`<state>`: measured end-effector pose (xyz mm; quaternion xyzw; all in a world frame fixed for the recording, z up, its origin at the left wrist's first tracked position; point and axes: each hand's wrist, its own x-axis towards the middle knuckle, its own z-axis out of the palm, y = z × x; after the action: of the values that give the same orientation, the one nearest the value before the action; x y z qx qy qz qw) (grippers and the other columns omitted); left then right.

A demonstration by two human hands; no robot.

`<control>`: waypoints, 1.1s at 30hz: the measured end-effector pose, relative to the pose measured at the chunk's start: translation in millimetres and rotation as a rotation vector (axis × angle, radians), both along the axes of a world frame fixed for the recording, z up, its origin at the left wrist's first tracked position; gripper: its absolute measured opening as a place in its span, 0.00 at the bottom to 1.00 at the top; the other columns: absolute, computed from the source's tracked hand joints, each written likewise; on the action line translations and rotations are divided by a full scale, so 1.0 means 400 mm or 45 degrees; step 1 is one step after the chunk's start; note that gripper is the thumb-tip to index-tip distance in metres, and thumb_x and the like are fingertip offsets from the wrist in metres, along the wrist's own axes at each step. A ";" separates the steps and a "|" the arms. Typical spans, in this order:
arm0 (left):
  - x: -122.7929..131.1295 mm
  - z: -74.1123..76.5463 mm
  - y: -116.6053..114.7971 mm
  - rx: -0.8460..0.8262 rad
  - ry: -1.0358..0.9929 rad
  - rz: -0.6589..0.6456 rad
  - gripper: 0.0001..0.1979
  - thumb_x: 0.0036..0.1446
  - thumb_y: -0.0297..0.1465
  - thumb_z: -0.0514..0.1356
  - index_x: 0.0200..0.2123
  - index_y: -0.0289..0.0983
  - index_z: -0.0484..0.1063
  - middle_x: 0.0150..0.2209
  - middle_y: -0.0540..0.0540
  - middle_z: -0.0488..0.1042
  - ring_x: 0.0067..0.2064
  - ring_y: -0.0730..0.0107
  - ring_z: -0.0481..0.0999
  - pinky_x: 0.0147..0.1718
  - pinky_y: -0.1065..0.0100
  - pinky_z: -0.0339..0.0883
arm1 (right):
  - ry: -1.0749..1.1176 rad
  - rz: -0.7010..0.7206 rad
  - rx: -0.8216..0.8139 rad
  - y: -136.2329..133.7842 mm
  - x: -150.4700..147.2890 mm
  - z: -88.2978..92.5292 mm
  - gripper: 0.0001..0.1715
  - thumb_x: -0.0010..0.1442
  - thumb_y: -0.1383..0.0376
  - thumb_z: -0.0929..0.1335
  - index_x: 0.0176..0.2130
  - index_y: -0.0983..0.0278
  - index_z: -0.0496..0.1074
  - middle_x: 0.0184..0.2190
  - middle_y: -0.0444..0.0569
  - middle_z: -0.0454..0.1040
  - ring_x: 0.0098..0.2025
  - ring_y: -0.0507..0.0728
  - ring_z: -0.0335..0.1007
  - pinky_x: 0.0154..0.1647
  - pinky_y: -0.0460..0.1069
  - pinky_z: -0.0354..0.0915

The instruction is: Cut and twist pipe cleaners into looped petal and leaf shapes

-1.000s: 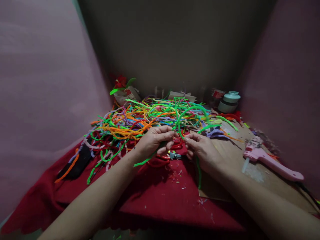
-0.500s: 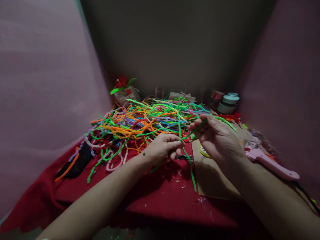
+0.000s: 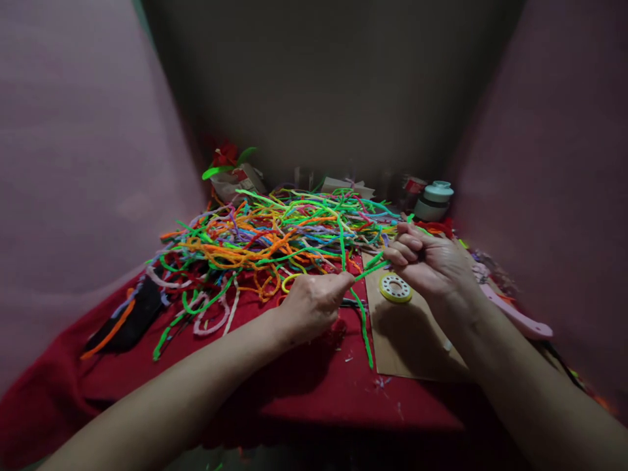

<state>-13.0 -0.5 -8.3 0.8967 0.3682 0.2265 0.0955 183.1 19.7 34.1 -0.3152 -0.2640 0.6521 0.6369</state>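
Note:
My left hand pinches green fuzzy stems near the middle of the view; one length stands up above the thumb and another hangs down below it. To its right, my right hand is closed around a green stem that runs between the two hands. Behind both hands lies a tangled heap of colourful fuzzy stems in orange, green, purple and blue. Under my right hand, a round yellow-rimmed disc with holes lies on a brown board.
The table has a red cloth. A pink tool lies at the right, with a teal-lidded jar behind. A black item is at the left. A red flower stands at the back left.
My right hand has curled its fingers closed round the green stem. My left hand's fingers have tucked in. The yellow-rimmed disc shows fully, and the whole view has shifted slightly.

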 end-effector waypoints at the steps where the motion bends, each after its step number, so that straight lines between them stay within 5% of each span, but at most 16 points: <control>1: -0.002 0.007 0.005 -0.128 -0.070 0.029 0.13 0.58 0.29 0.46 0.33 0.35 0.69 0.23 0.51 0.63 0.24 0.76 0.58 0.24 0.73 0.51 | -0.008 -0.007 0.026 0.003 0.003 0.000 0.11 0.57 0.74 0.60 0.26 0.65 0.64 0.14 0.36 0.46 0.15 0.45 0.39 0.15 0.41 0.49; 5: -0.015 0.039 0.026 -0.675 -0.293 0.021 0.16 0.58 0.37 0.48 0.28 0.34 0.68 0.23 0.52 0.62 0.25 0.77 0.60 0.26 0.75 0.55 | 0.011 -0.118 0.085 0.016 0.023 0.005 0.08 0.58 0.72 0.61 0.28 0.64 0.66 0.15 0.36 0.48 0.15 0.45 0.42 0.16 0.41 0.50; 7: -0.019 0.044 0.030 -0.779 -0.319 0.013 0.15 0.57 0.37 0.49 0.26 0.34 0.67 0.24 0.52 0.63 0.27 0.76 0.61 0.27 0.75 0.56 | 0.002 -0.137 0.063 0.023 0.037 0.004 0.08 0.58 0.71 0.62 0.28 0.64 0.66 0.15 0.36 0.49 0.15 0.45 0.43 0.16 0.42 0.50; 16: 0.002 0.010 -0.004 -0.469 -0.121 0.012 0.13 0.58 0.33 0.48 0.25 0.35 0.66 0.19 0.55 0.56 0.22 0.79 0.56 0.24 0.75 0.50 | -0.203 -0.135 0.135 0.068 0.101 -0.032 0.13 0.56 0.70 0.64 0.21 0.62 0.61 0.13 0.35 0.47 0.14 0.47 0.39 0.14 0.44 0.46; 23: -0.003 0.025 0.009 -0.797 -0.323 -0.020 0.14 0.57 0.36 0.49 0.25 0.34 0.66 0.20 0.54 0.58 0.22 0.79 0.56 0.22 0.76 0.51 | -0.066 -0.186 0.090 0.062 0.098 -0.027 0.07 0.57 0.68 0.64 0.27 0.63 0.66 0.13 0.34 0.48 0.13 0.46 0.39 0.13 0.43 0.44; 27: -0.020 0.023 0.013 -1.067 -0.422 0.088 0.16 0.55 0.41 0.49 0.27 0.34 0.67 0.16 0.57 0.51 0.17 0.79 0.49 0.16 0.75 0.43 | -0.020 -0.240 0.087 0.053 0.109 -0.015 0.05 0.55 0.70 0.66 0.27 0.63 0.67 0.14 0.35 0.54 0.13 0.45 0.44 0.15 0.43 0.48; 33: -0.041 0.012 0.005 -0.694 -0.166 -0.097 0.15 0.56 0.35 0.51 0.21 0.34 0.64 0.19 0.54 0.56 0.23 0.79 0.55 0.24 0.75 0.50 | -0.012 -0.297 -0.029 0.055 0.134 -0.004 0.20 0.62 0.73 0.57 0.23 0.64 0.66 0.09 0.37 0.52 0.11 0.42 0.44 0.14 0.42 0.46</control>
<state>-29.5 1.6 -3.6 0.8346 0.3746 0.1725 0.3652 236.6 41.6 32.5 -0.3541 -0.2211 0.5750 0.7037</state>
